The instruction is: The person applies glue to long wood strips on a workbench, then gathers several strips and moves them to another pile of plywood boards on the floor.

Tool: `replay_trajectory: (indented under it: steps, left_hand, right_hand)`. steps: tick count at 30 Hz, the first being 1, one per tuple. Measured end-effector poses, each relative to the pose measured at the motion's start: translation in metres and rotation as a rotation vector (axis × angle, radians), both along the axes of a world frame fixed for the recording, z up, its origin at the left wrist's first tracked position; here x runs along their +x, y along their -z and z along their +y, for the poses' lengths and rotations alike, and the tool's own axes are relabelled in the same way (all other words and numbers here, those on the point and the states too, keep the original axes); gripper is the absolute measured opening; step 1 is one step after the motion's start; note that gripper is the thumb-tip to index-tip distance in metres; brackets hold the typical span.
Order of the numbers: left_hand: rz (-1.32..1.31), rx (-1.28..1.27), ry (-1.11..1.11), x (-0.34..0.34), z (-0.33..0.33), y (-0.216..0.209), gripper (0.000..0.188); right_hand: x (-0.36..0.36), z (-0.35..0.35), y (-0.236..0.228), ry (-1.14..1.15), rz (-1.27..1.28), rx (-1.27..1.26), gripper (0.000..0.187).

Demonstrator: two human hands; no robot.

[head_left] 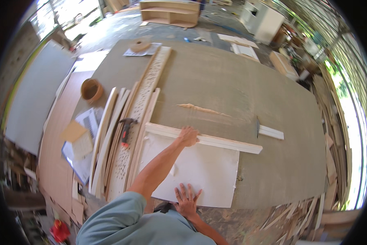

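My left hand [187, 136] reaches forward, its fingers wrapped over a long white-faced wooden strip [226, 143]. That strip lies along the far edge of a white panel [204, 171]. Nearer to me, my right hand [186, 202] rests flat on the panel's near edge, fingers spread, holding nothing. Left of the panel, a claw hammer [126, 132] with a black and red handle lies across a long board dotted with holes [138, 104]. Several narrow wood strips [112, 139] run beside this board.
The large grey worktop [289, 171] carries a short white bar [271, 132] on the right and sawdust [200, 109] beyond the strip. A brown round container [92, 90], papers [87, 118] and a tape roll [140, 45] sit leftward. Scrap wood [289, 218] lies below, right.
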State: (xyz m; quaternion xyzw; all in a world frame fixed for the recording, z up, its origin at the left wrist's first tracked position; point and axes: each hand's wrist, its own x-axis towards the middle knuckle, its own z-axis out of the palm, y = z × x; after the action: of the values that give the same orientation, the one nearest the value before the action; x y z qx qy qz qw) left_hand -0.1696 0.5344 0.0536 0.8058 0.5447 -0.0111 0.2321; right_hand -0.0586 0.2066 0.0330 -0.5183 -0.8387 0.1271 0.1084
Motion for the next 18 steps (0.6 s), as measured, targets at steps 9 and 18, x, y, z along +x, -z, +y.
replay_trajectory:
  steps: [9, 18]
  left_hand:
    - [-0.045, 0.515, 0.031, -0.014, -0.067, -0.035, 0.017]
    - [-0.096, 0.446, -0.694, -0.211, -0.180, -0.071, 0.014]
  right_hand:
    - [0.022, 0.008, -0.012, -0.112, -0.041, -0.091, 0.073]
    - [0.028, 0.016, -0.014, -0.170, 0.035, -0.119, 0.080]
